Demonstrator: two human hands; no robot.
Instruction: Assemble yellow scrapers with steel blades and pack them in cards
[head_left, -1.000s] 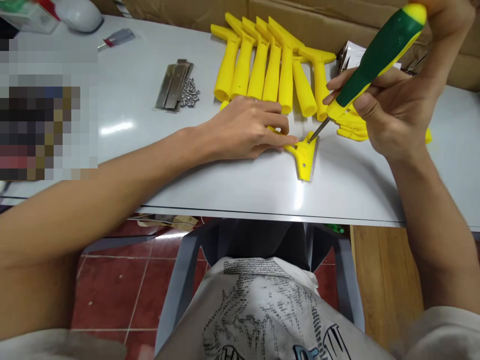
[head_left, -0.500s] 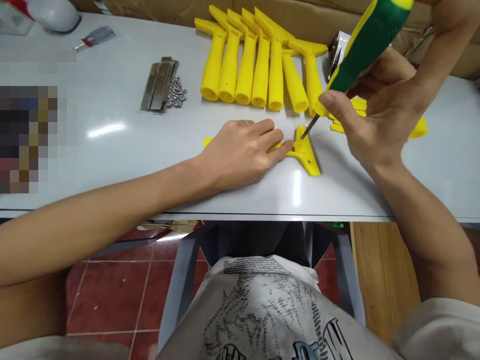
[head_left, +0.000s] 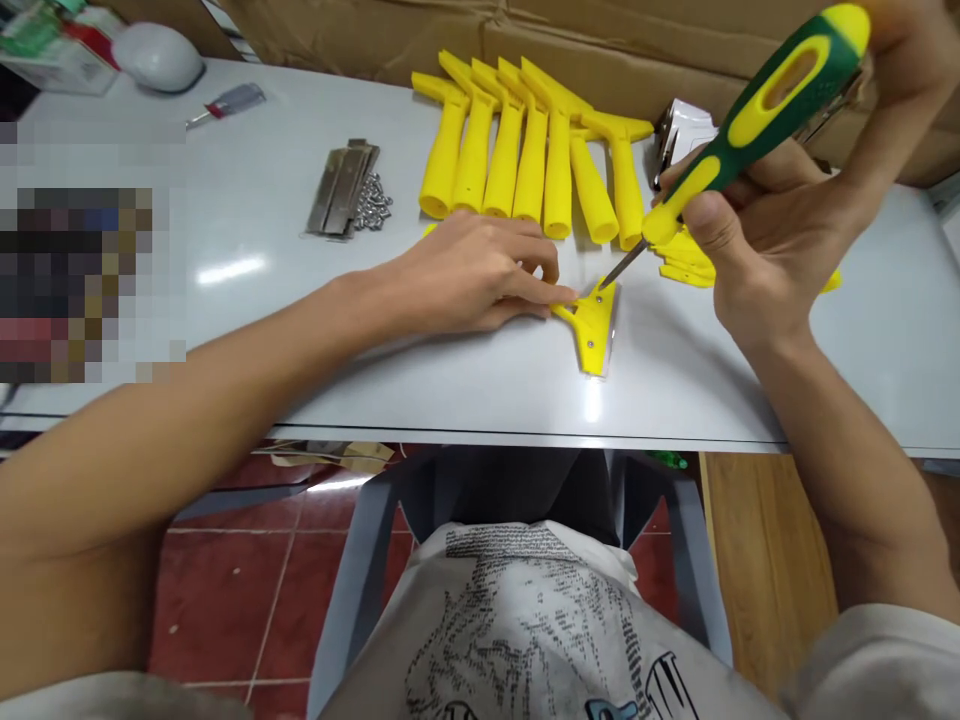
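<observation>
On the white worktop [head_left: 480, 400], I have the screwdriver [head_left: 739, 145] tilted over the yellow scraper [head_left: 592, 325], which lies near, right of centre; that slant could make it skid off the far screw [head_left: 599, 299]. My right hand [head_left: 780, 225] is closed around the screwdriver; my left hand [head_left: 491, 270], fingers curled, pins the scraper.

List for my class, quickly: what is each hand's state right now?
Left hand: closed over a yellow scraper, at its handle.
Right hand: closed, holding a green-and-yellow screwdriver, tip down at the scraper.
</observation>
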